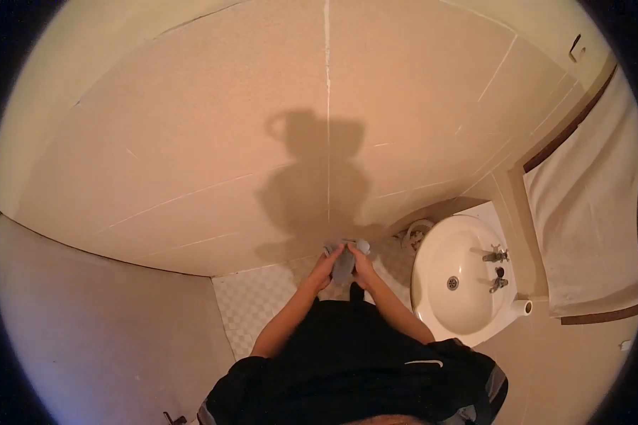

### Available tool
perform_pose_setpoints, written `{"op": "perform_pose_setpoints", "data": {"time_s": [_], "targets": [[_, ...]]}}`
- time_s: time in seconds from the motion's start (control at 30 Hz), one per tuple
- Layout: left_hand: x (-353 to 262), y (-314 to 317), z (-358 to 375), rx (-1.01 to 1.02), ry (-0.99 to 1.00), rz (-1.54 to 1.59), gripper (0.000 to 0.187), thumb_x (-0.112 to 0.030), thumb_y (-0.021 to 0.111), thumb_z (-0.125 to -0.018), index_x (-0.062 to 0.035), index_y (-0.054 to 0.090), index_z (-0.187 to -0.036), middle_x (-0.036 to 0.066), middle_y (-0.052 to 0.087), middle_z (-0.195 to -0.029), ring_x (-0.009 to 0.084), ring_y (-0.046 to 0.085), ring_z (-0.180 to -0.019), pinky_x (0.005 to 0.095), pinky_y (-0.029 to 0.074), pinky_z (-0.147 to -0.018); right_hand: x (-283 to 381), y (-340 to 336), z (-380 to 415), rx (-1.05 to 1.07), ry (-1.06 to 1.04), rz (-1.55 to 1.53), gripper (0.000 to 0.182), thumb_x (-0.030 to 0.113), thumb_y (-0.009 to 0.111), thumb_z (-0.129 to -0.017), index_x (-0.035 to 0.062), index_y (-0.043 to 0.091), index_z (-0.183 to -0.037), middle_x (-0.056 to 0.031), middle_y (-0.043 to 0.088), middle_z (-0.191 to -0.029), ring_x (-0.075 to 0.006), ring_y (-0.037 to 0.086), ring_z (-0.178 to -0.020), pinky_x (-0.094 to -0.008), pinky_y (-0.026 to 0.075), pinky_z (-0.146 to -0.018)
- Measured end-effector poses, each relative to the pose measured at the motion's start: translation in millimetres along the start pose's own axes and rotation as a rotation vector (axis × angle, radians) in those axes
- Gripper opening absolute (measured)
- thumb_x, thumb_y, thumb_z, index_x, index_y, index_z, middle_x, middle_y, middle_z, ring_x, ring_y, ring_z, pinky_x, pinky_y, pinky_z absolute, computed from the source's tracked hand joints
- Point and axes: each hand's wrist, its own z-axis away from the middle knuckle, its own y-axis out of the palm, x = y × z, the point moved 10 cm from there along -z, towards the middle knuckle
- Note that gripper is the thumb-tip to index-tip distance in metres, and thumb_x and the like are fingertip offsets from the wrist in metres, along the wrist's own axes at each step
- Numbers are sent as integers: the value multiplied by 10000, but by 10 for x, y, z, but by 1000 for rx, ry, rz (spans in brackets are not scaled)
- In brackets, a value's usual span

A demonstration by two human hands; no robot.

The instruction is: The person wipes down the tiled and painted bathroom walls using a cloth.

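A small grey cloth (344, 269) is held in front of my body, low in the middle of the head view. My left hand (324, 270) grips its left side, and my right hand (363, 266) has the right side, with both thumbs near the upper edge. Paler bunched parts stick out past the fingers at either side. The cloth's exact kind is too small to make out.
To my right is a white washbasin (432, 244) with two taps (497, 253). A container (417, 237) stands partly behind it. A pale curtain (588, 198) hangs at the far right. A tiled wall (213, 127) rises ahead, above the checkered floor (262, 304).
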Motion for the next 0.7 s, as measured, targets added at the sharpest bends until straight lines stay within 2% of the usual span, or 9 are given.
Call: {"op": "perform_pose_setpoints", "data": {"time_s": [0.07,0.27,0.4,0.43,0.53,0.57,0.6,0.67,0.7], "targets": [[20,-47,25,-73,65,-181,702,-538,547,-966,-33,425,-1438,81,502,-1416,218,490,-1277,371,404,-1052,147,-360,-132,-182,-182,725,635,563,495,-959,35,553,-1308,-81,619,-1255,-260,598,-1098,-387,457,-975],[-537,-480,474,-515,261,113,718,-522,531,-982,13,407,-1445,100,460,-1459,221,457,-1307,359,348,-1098,-241,-893,-312,-67,-36,492,648,597,416,-980,42,580,-1272,-99,648,-1134,-202,620,-898,-370,502,-728],[-2198,114,1986,-928,1086,173,812,-586,466,-984,77,382,-1445,118,414,-1494,224,432,-1323,331,344,-1092,-1354,-2609,-1177,85,-213,1207,542,512,457,-980,48,611,-1215,-114,672,-959,-192,619,-723,-332,487,-610],[-2473,295,2293,-1025,1159,284,753,-529,468,-1004,81,382,-1437,146,394,-1509,242,440,-1328,334,348,-1104,-1353,-2652,-906,2,65,1097,525,495,472,-973,51,602,-1220,-125,677,-937,-209,619,-683,-348,484,-583],[-3289,73,2684,-1245,1856,-238,544,-286,486,-1037,64,390,-1442,196,421,-1486,280,495,-1293,371,375,-1119,-1402,-2937,-495,-86,329,986,502,464,502,-959,49,585,-1229,-146,690,-940,-245,628,-651,-385,479,-544],[-3533,329,2632,-1877,1837,-916,525,-233,508,-1024,57,387,-1444,197,387,-1511,305,462,-1324,408,382,-1114,-1387,-3119,-471,-103,312,998,497,449,516,-951,45,576,-1234,-154,697,-966,-264,637,-659,-406,475,-531],[-3852,619,2585,-1883,1841,-906,525,-233,508,-1024,57,387,-1444,197,387,-1511,305,462,-1324,408,382,-1114,-1341,-3252,-455,-127,311,996,492,439,520,-948,51,574,-1246,-160,697,-1014,-280,647,-690,-424,480,-547],[-4523,1816,2735,-620,2303,-841,436,-247,473,-992,-55,555,-1375,154,354,-1540,397,174,-1471,559,151,-1165,-1105,-3194,-346,-188,340,984,478,417,513,-953,81,565,-1289,-159,692,-1097,-297,661,-741,-449,489,-582],[-4624,2184,2767,-850,2273,-1096,455,-309,518,-938,-146,587,-1358,147,326,-1558,429,156,-1468,607,107,-1150,-1038,-3226,-320,-217,313,964,474,415,500,-958,84,566,-1291,-159,692,-1095,-297,662,-741,-453,488,-588]]}}
